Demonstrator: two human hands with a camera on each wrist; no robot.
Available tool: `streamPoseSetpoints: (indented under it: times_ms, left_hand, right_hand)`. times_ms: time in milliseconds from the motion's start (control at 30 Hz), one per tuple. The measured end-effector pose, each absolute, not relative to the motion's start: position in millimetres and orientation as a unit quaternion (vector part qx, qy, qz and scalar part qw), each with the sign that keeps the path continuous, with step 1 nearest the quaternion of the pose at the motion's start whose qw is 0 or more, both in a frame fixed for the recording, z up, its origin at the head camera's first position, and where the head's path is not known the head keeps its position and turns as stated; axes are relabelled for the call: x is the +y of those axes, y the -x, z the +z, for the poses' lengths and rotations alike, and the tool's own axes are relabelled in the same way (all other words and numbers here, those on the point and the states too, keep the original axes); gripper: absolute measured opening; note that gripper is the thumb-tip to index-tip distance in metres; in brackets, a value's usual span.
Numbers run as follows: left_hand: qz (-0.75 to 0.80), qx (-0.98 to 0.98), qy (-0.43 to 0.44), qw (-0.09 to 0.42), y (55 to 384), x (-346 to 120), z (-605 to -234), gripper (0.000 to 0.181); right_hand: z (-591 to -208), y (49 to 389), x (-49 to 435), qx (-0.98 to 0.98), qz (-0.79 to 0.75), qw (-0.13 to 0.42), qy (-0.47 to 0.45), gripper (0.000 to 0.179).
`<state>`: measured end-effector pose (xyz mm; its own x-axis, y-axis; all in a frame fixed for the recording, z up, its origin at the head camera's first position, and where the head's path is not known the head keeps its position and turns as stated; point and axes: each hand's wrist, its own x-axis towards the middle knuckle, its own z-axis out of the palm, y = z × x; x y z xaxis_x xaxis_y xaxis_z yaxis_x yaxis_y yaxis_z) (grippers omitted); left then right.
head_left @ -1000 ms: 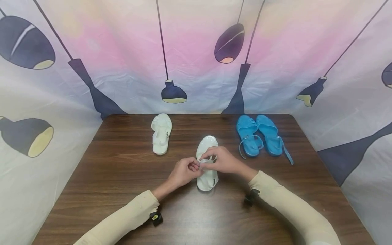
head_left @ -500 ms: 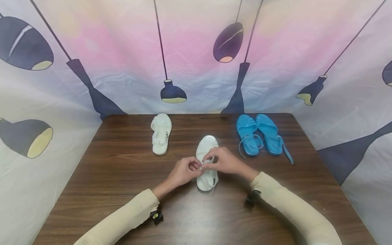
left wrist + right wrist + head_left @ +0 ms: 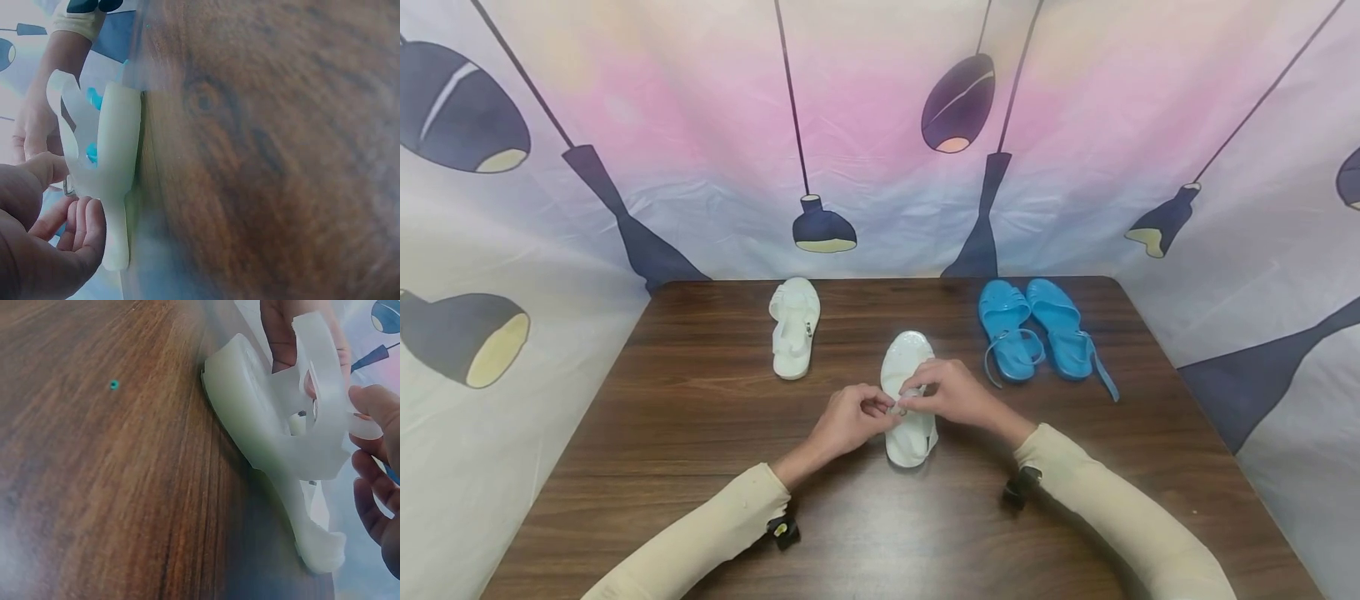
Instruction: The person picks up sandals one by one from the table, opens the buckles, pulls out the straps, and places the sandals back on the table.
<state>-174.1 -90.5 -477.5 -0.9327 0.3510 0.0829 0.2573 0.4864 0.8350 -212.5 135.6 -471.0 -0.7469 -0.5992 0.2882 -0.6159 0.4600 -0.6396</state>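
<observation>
1. Far left: a spare white sandal point(image 3: 805, 362) lies sole down near the back edge of the brown wood-grain counter point(image 3: 715, 433), well apart from both hands.

2. Left hand point(image 3: 850, 421): enters from the near left and reaches the left side of the middle sandal. Its fingers are curled, thumb and fingertips appearing to pinch at a small metal buckle point(image 3: 67, 185), which shows between them in the left wrist view.

3. Centre: the white buckle-strap sandal point(image 3: 912, 435) rests sole down on the counter between the two hands, its long axis running away from the person, toe at the far end and heel at the near end. Neither hand is clearly nearer; both meet over its midsection. The governing relation, as judged here, is that of buckle to strap end: the two lie just beside each other, within the narrow gap between the fingertips. Whether the strap is threaded cannot be told.

4. Right hand point(image 3: 955, 394): comes in from the right, over the sandal. Thumb and finger pinch a pale strap end point(image 3: 364, 427), seen in the right wrist view.

5. Far right: two blue sandals point(image 3: 1017, 358) lie side by side, toes toward the back edge, beyond the right hand and apart from it.
</observation>
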Motion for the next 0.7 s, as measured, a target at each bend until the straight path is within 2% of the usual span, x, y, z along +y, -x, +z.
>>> streamPoseSetpoints:
  times_ms: [367,567,700]
  left_hand:
    - [0.490,0.852,-0.176,0.056,174,-94,-479,0.013]
    - [0.489,0.854,-0.169,0.059,175,-95,-479,0.016]
    - [0.475,0.861,-0.177,0.050,175,-96,-479,0.016]
  right_hand:
    - [-469,211,133,-0.850,0.426,0.044,-0.306,0.008]
    - [-468,210,125,-0.825,0.453,-0.017,-0.337,0.013]
    - [-471,210,119,-0.815,0.462,-0.036,-0.348,0.015]
